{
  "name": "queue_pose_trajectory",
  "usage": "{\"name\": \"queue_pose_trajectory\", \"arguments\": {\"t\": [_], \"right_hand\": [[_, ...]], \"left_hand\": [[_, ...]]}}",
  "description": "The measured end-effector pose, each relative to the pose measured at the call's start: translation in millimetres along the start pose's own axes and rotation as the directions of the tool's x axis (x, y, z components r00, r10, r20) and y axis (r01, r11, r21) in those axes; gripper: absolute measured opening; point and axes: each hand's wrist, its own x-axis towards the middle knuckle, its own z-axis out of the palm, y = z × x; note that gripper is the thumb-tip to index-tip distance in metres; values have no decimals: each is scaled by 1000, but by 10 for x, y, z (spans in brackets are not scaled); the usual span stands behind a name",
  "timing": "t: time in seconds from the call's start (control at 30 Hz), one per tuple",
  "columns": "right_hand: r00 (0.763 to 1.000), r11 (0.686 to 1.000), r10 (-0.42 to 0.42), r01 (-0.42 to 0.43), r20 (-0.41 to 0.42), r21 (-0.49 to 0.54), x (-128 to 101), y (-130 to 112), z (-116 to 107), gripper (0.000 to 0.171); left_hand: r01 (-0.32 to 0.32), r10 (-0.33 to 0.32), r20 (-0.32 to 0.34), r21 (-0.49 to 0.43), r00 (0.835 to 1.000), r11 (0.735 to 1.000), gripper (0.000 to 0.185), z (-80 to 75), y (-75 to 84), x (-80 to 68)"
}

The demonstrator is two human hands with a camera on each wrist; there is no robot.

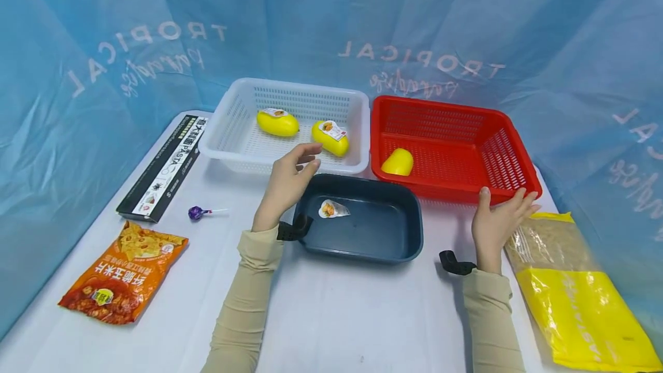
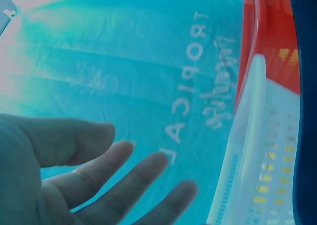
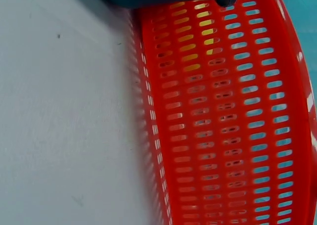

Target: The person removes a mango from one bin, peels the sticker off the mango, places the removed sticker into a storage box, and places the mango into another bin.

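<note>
So far the sorting looks partly done, judging by where the yellow pieces lie. Two yellow mango-shaped packs (image 1: 278,122) (image 1: 330,137), each with a printed label, sit inside the white basket (image 1: 233,131) at the back of the table (image 1: 331,315), and a third yellow pack (image 1: 397,162) lies alone in the red basket (image 1: 510,148) beside it. A small loose label (image 1: 333,209) rests on the floor of the dark blue tray (image 1: 409,246) in front of both baskets, so that piece seems already dealt with too

The left hand (image 1: 287,180) hovers between the near rim of the white basket and the far edge of the blue tray, fingers (image 2: 124,180) spread and relaxed, holding nothing; the left wrist view shows the same open palm against the blue backdrop (image 1: 103,27). The right hand (image 1: 499,217) rests against the near rim of the red basket, fingers straight and lying on the rim rather than curled round it, thumb raised at the wall; it carries nothing

What appears left, as a judgement only: the two labelled packs in the white basket are untouched and closest to the left hand. Off to the side, apparently not in play, lie a black pasta box (image 1: 166,168), a purple lollipop (image 1: 199,212), an orange snack bag (image 1: 124,272) and a yellow pasta bag (image 1: 575,292)
</note>
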Motion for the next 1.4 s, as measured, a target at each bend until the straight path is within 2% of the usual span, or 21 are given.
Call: {"name": "queue_pose_trajectory", "arguments": {"t": [0.13, 0.27, 0.37, 0.57, 0.63, 0.77, 0.93, 1.27, 1.4], "right_hand": [[1000, 1000, 13, -13, 4, -4, -18, -49, -20, 79], [998, 998, -54, 55, -32, 27, -36, -119, -24, 69], [994, 993, -102, 105, -47, 62, -76, -187, -37, 60], [991, 987, -114, 106, 65, 118, -211, -392, -87, 53], [982, 980, -156, 140, 107, 142, -263, -461, -98, 50], [943, 949, -290, 260, 166, 181, -359, -569, -112, 45], [870, 893, -440, 399, 222, 207, -453, -624, -90, 44], [771, 838, -543, 475, 333, 268, -480, -671, 61, 41], [725, 819, -573, 499, 382, 283, -463, -759, 130, 40]], "left_hand": [[6, -1, -130, 36, 992, 999, 36, -28, -12, 23], [0, 16, -265, 61, 964, 998, 36, -65, -77, 51], [21, 11, -339, 90, 941, 996, 38, -112, -153, 66], [90, -13, -422, 163, 907, 983, 42, -272, -294, 79], [128, -36, -436, 183, 899, 975, 44, -318, -345, 78], [200, -79, -479, 207, 874, 958, 48, -394, -450, 79], [250, -105, -533, 207, 839, 946, 53, -480, -563, 80], [304, -126, -612, 195, 780, 932, 63, -578, -753, 95], [338, -166, -618, 172, 768, 925, 71, -587, -822, 89]]}}
